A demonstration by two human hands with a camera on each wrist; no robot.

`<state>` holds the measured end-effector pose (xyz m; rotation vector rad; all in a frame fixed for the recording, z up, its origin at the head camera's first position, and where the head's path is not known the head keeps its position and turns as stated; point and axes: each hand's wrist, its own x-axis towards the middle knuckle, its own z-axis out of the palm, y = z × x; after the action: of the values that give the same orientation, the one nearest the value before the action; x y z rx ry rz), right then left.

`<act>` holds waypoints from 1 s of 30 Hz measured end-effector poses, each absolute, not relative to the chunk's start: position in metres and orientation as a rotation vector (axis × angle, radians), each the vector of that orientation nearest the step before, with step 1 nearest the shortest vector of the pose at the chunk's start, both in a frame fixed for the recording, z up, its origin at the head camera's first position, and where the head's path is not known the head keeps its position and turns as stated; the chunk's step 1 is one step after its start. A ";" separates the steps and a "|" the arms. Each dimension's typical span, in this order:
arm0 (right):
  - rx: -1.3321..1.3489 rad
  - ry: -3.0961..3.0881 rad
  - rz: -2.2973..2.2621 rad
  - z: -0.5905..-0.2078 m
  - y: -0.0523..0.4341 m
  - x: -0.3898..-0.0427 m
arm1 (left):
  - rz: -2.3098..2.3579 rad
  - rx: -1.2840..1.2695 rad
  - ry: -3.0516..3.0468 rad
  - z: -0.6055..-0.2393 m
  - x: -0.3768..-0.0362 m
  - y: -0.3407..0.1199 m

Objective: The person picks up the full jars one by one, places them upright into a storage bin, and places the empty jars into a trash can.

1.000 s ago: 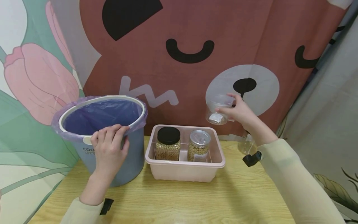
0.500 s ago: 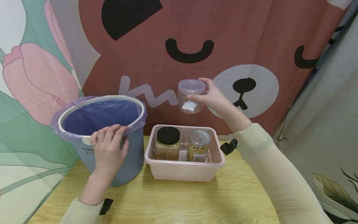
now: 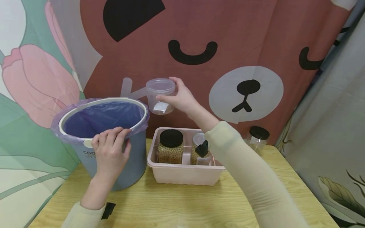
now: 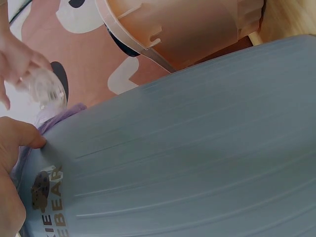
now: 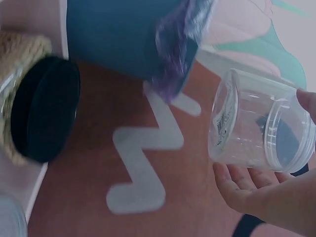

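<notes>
My right hand [image 3: 178, 98] grips a clear, lidless plastic jar [image 3: 160, 96] in the air, upright, just right of the rim of a blue bin [image 3: 125, 171] lined with a purple bag [image 3: 102, 118]. The right wrist view shows the jar [image 5: 259, 128] held between my fingers [image 5: 242, 190] and thumb, a white label on its bottom. Fingers of my left hand [image 3: 111, 150] curl over the bin's near rim and hold it. In the left wrist view the bin wall [image 4: 197, 163] fills the frame, with the jar [image 4: 45, 89] beyond.
A pink tub [image 3: 185, 174] stands right of the bin with two bean-filled jars, one black-lidded [image 3: 171, 147], one partly behind my sleeve [image 3: 199, 148]. A black-lidded clear jar [image 3: 258, 137] stands at the back right of the wooden table [image 3: 176, 205]. A cartoon bear curtain hangs behind.
My right hand has carried the clear jar leftward from above the tub's right side to beside the bin's rim. My left hand has stayed on the bin.
</notes>
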<state>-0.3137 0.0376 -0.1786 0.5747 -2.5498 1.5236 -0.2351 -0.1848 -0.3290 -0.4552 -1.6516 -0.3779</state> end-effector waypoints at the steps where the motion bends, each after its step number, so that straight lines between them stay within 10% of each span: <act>1: 0.576 -2.544 1.529 -0.181 0.032 -0.315 | -0.377 -0.456 -1.653 -0.329 -0.235 -0.185; 30: 0.804 -2.531 1.531 -0.216 -0.005 -0.317 | -0.369 -0.461 -1.671 -0.329 -0.235 -0.184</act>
<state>-0.3166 -0.0052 -0.2163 0.8042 -2.5306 1.5312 -0.2350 -0.1839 -0.3289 -0.4611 -1.6712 -0.3687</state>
